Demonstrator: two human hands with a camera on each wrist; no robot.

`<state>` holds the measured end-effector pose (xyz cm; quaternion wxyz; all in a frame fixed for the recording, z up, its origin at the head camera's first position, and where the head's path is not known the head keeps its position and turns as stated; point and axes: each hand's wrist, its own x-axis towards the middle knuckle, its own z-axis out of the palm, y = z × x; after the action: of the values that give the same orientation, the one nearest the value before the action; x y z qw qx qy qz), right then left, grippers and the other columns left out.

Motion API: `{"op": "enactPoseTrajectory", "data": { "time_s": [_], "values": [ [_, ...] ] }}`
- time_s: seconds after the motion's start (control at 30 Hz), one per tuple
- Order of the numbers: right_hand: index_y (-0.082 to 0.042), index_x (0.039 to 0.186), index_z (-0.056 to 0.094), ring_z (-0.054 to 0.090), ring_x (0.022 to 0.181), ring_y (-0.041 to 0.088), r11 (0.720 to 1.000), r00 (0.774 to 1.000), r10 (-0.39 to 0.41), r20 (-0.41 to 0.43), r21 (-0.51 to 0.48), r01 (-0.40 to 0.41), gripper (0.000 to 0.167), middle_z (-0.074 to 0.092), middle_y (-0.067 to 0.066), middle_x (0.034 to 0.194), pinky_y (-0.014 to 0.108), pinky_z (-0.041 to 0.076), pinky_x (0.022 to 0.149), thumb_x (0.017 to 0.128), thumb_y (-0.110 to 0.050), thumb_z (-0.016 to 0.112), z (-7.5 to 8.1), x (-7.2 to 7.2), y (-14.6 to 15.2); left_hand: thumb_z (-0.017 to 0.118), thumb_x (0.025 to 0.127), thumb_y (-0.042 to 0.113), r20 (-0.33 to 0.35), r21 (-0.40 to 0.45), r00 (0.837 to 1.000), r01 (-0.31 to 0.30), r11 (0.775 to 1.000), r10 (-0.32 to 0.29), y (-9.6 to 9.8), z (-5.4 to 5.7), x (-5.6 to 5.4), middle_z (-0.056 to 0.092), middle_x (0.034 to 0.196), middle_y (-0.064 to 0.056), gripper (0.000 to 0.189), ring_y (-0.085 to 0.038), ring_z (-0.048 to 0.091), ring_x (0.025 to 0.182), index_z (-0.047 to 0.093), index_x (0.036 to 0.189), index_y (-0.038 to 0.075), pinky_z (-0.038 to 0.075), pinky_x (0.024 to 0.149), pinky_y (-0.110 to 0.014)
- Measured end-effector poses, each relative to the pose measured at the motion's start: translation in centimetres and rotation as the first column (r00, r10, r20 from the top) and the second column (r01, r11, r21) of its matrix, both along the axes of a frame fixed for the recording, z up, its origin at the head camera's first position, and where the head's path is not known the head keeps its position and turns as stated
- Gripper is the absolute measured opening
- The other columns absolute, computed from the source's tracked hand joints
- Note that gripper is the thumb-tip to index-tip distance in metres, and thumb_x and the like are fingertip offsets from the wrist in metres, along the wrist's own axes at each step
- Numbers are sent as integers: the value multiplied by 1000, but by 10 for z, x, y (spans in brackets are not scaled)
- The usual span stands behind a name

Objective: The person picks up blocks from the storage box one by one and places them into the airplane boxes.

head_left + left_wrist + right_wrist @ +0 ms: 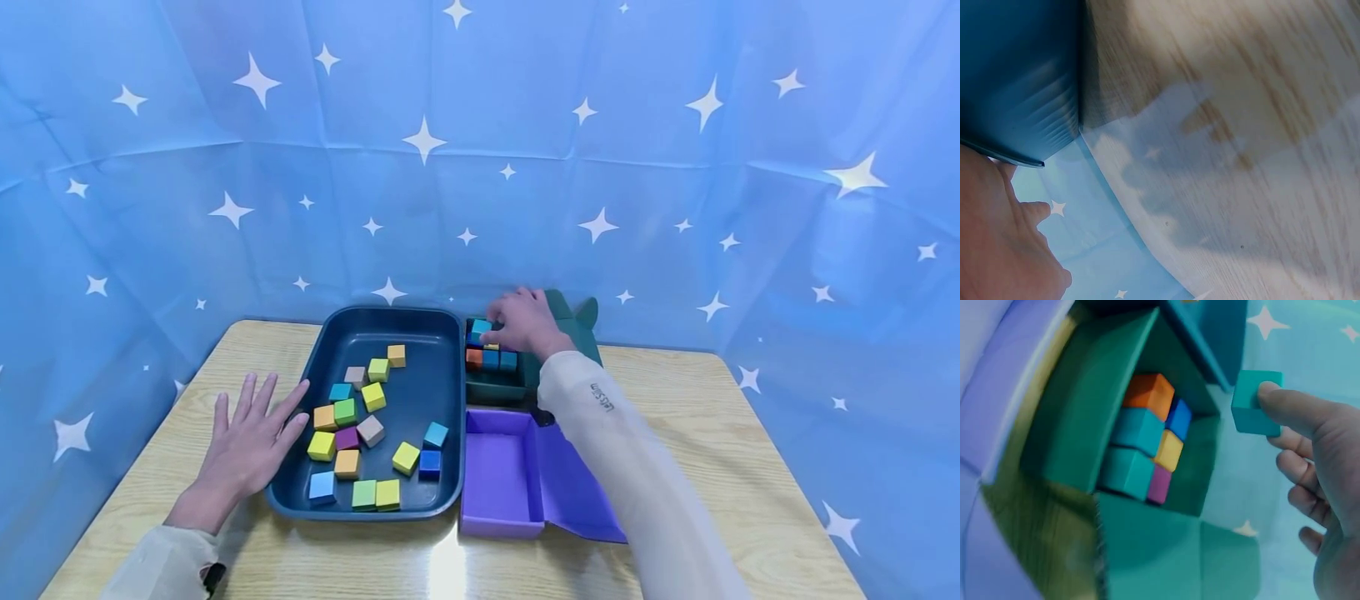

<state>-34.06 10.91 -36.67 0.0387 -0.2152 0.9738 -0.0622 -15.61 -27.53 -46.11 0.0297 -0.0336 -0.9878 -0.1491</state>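
Observation:
Between thumb and fingers, my right hand [525, 321] pinches a teal cube [1257, 403] above the dark green box [495, 392]. Inside that box, in the right wrist view, lie an orange cube [1149, 395], two teal cubes [1137, 429], a blue cube [1179, 419], a yellow cube [1169, 451] and a purple cube [1159, 484], packed in two rows. My left hand [243, 442] has its fingers spread at the left rim of the dark blue tray [420, 325]. Several coloured cubes [372, 397] lie scattered in the tray.
A purple box [498, 475] with its lid folded out to the right stands in front of the green box, beside the tray. The green box's lid [588, 333] also lies back to the right. A blue starry curtain [480, 167] surrounds the wooden table [720, 433].

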Motion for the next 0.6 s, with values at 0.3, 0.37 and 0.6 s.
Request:
{"op": "enactPoseTrajectory", "data": {
  "time_s": [0.3,0.37,0.6],
  "values": [
    [-23,80,69,48,102,23,996,998,-43,53,79,39,24,64,-6,80,47,32,100,85,-46,73,-26,4,5,26,103,53,2,2,1000,5,1000,-5,0,0,0,9,162,-26,60,-43,-20,148,16,157,28,-21,111,-68],
    [-24,83,70,48,103,22,994,998,-38,51,109,33,23,66,-7,85,46,32,100,84,-47,73,-32,4,4,26,103,53,1,5,1000,6,1000,-6,0,0,0,9,162,-26,60,-42,-21,148,16,157,28,-23,111,-67],
    [-26,106,73,50,108,23,991,998,-11,69,135,1,32,69,-7,117,46,33,101,84,-48,73,-42,9,-4,27,103,52,-10,6,1000,5,1000,-5,0,-2,0,9,162,-26,60,-44,-18,148,17,157,28,-23,111,-67]
  ]
}}
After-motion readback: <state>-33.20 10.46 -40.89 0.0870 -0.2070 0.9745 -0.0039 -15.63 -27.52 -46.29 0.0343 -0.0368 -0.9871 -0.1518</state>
